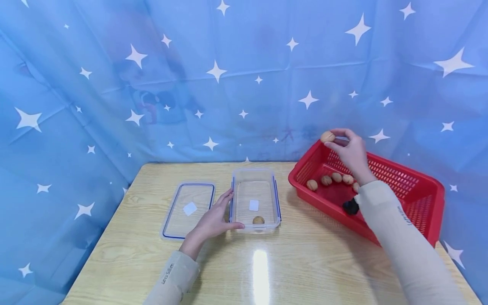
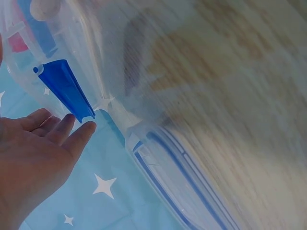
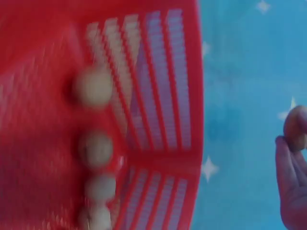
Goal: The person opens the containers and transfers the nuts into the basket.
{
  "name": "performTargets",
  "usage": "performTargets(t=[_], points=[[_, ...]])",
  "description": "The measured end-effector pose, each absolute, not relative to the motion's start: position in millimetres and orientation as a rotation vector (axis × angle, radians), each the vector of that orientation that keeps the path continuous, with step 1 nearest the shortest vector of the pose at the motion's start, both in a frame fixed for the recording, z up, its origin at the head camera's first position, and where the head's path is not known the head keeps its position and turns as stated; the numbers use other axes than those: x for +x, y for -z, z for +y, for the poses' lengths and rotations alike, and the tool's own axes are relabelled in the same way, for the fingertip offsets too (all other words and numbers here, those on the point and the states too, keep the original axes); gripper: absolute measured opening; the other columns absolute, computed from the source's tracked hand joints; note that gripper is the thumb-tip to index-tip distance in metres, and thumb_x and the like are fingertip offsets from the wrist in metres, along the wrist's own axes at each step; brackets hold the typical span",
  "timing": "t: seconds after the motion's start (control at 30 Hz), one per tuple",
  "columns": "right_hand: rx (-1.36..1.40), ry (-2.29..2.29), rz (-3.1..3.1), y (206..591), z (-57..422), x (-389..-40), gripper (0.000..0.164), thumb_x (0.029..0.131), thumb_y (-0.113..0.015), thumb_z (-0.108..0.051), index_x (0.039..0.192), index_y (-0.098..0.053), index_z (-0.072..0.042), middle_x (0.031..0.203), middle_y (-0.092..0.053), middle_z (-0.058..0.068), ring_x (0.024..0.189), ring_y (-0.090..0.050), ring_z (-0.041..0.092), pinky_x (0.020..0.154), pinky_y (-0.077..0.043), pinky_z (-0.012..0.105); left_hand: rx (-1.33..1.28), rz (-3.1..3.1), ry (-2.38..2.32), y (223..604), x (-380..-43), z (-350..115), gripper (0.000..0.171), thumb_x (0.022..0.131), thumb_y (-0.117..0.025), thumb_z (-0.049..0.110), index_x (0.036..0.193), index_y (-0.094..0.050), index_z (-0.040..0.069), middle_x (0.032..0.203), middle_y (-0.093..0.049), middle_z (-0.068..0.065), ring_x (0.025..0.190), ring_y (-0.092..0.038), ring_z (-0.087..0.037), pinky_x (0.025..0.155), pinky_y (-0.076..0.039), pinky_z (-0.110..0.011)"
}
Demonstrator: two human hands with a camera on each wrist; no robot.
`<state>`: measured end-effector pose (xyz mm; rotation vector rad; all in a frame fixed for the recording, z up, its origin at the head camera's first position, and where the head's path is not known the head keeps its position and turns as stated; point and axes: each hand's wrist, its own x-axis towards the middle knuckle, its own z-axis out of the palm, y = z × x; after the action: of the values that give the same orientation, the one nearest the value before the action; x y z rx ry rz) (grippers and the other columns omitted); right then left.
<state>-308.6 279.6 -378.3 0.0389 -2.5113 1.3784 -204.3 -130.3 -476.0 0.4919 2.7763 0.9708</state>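
Note:
Between thumb and fingers my right hand (image 1: pixel 352 152) pinches a walnut (image 1: pixel 327 137), raised over the far left rim of the red basket (image 1: pixel 404 169). Several walnuts (image 1: pixel 326 180) lie on the basket floor, blurred in the right wrist view. My left hand (image 1: pixel 213 220) rests at the left side of a clear plastic box (image 1: pixel 256 186), its fingers spread along the wall and the thumb at the near left corner. One walnut (image 1: pixel 258 220) lies inside the box near its front. A blue side clip (image 2: pixel 67 91) of the box is beside the left fingertips.
The clear lid (image 1: pixel 187 222) with a blue seal lies flat on the wooden table (image 1: pixel 297 271), left of the box. A black object (image 1: pixel 350 206) is in the basket, partly behind the right sleeve. A blue star-patterned curtain (image 1: pixel 248 93) hangs behind the table.

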Motion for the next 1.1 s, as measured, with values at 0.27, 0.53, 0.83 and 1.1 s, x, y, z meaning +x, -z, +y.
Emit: performTargets(t=[0.27, 0.53, 0.83, 1.1], points=[[0.029, -1.273, -2.612, 392, 324, -305, 0.057, 0.096, -0.062, -0.042, 0.143, -0.052, -0.012, 0.139, -0.055, 0.018, 0.117, -0.059, 0.02, 0.081, -0.051, 0.004, 0.496, 2.774, -0.975, 474, -205, -128, 0.106, 0.078, -0.082, 0.046, 0.158, -0.024, 0.007, 0.169, -0.015, -0.003, 0.146, -0.035, -0.04, 0.114, -0.04, -0.058], [0.126, -1.211, -2.842, 433, 359, -302, 0.058, 0.095, -0.066, -0.037, 0.144, -0.05, -0.009, 0.137, -0.056, 0.021, 0.118, -0.055, 0.029, 0.082, -0.051, 0.008, 0.49, 2.77, -0.974, 475, -205, -128, 0.107, 0.078, -0.082, 0.046, 0.158, -0.024, 0.007, 0.169, -0.014, -0.004, 0.146, -0.035, -0.04, 0.115, -0.039, -0.058], [0.239, -1.236, -3.074, 461, 370, -302, 0.055, 0.089, -0.075, -0.032, 0.133, -0.056, -0.005, 0.129, -0.058, 0.024, 0.11, -0.061, 0.036, 0.082, -0.063, 0.038, 0.487, 2.77, -0.972, 476, -205, -128, 0.107, 0.078, -0.082, 0.047, 0.159, -0.023, 0.008, 0.169, -0.013, -0.004, 0.147, -0.034, -0.04, 0.115, -0.039, -0.058], [0.409, -1.225, -3.14, 470, 369, -304, 0.045, 0.089, -0.076, -0.022, 0.121, -0.06, 0.004, 0.115, -0.067, 0.025, 0.102, -0.07, 0.033, 0.082, -0.062, 0.029, 0.488, 2.77, -0.991, 477, -204, -129, 0.107, 0.078, -0.082, 0.046, 0.158, -0.023, 0.007, 0.169, -0.014, -0.004, 0.147, -0.033, -0.039, 0.115, -0.039, -0.058]])
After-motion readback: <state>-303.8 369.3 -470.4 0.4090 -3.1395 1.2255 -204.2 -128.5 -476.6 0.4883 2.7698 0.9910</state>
